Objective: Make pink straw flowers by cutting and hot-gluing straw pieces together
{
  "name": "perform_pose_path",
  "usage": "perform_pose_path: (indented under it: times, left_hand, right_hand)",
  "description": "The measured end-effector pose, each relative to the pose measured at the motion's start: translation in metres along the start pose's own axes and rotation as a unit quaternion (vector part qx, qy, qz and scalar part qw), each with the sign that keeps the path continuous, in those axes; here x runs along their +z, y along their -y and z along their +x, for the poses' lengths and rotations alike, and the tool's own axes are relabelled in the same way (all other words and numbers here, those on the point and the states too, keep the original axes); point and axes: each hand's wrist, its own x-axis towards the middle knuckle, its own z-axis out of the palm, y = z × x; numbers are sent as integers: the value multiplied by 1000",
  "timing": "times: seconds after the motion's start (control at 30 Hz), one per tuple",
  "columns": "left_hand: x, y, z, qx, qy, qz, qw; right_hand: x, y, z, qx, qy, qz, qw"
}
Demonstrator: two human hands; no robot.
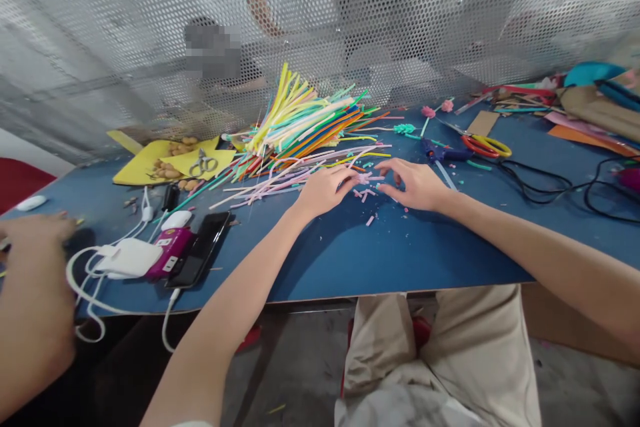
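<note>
My left hand (323,192) pinches a small lilac pipe-cleaner piece (364,178) with several short arms, held just above the blue table. Close on its right, my right hand (415,185) has thumb and forefinger apart around the end of the piece, without a visible grip on it. Short lilac pipe-cleaner offcuts (369,220) lie under and in front of the hands. Long lilac pipe cleaners (273,188) are spread beside my left hand. A blue glue gun (443,152) lies just beyond my right hand.
A big heap of coloured pipe cleaners (310,123) stands against the perforated metal screen (400,20). Scissors with red and yellow handles (485,145) and a black cable (540,180) lie right. A phone (203,250) and purple power strip (173,250) sit left, near another person's arm (37,293).
</note>
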Motion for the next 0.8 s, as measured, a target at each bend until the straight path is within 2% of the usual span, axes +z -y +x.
perform_pose_path:
  times: [0.17, 0.27, 0.47, 0.63, 0.8]
  left_hand:
    - [2, -3, -1, 12, 7, -13, 1000]
    - [3, -5, -2, 17, 16, -12, 1000]
    - [3, -8, -2, -4, 46, -5, 999]
    - [1, -8, -2, -4, 33, 2, 999]
    - [1, -9, -2, 20, 4, -4, 1000]
  right_hand:
    - [5, 4, 0, 15, -35, 46, 998]
    - [6, 5, -1, 6, -32, 70, 997]
    - [8, 9, -2, -13, -49, 100, 994]
    - [5, 11, -2, 1, -60, 124, 990]
    - [3, 13, -1, -32, -77, 104, 991]
